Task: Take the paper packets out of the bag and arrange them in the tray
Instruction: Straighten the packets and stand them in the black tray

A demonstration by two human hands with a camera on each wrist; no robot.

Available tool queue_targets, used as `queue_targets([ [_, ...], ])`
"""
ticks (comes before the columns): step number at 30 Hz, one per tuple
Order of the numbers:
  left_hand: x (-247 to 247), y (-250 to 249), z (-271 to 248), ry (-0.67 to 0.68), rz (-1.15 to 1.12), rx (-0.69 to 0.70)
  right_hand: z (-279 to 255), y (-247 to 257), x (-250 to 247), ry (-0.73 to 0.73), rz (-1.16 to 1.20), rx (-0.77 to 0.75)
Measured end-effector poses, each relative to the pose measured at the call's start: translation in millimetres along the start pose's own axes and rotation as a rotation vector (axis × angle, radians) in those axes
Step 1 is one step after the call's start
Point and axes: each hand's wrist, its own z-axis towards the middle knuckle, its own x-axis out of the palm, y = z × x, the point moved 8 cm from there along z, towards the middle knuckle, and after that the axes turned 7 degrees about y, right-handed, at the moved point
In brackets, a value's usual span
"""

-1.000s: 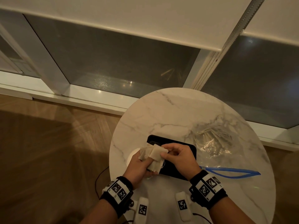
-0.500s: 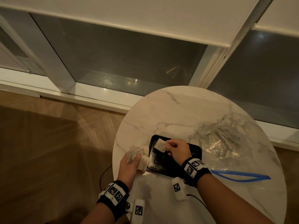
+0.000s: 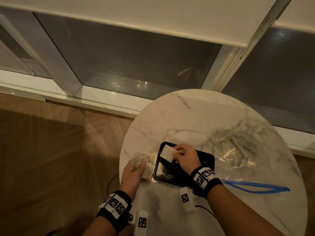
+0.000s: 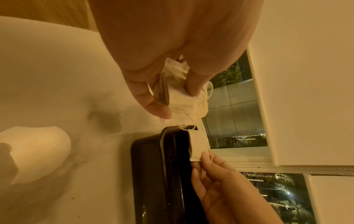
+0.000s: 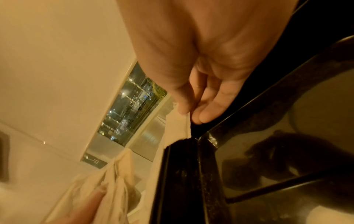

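Packet (image 3: 167, 153) was pinched by one corner in the right hand (image 3: 185, 155), hanging flat just over the tray's (image 3: 207, 160) far-left corner. Left hand (image 3: 132, 175), clutching a bundle of packets (image 3: 144, 163), sat just left of the tray, so the right was clearly nearer.

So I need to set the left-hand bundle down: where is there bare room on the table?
The far part of the table, beyond the tray, is bare, as is the near strip between the wrists. The right side is crowded by the plastic bag; the tray's left end is busy with the right hand.
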Motion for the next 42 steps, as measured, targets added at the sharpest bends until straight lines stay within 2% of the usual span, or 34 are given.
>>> queue_targets([
  [5,11.0,-7.4,1.1,0.159,-0.037,-0.049,-18.6,15.0,0.9,0.047,0.243,-0.032],
  [11,30.3,-11.4,-1.4,0.375,-0.013,-0.06,-28.2,24.3,2.9,0.072,0.158,-0.1],
  [18,25.9,5.5,2.3,0.301,0.037,-0.092,-12.1,4.6,-12.4,-0.103,-0.044,-0.084],
  [22,25.0,16.3,5.1,0.298,0.117,-0.077,-0.5,3.9,-5.8,-0.134,-0.162,-0.11],
  [38,25.0,28.0,13.6,0.32,0.164,-0.022,7.1,3.3,6.9,-0.198,-0.249,-0.119],
  [42,26.0,26.2,12.1,0.332,0.176,-0.012,6.6,1.9,5.9,-0.206,-0.242,-0.081],
])
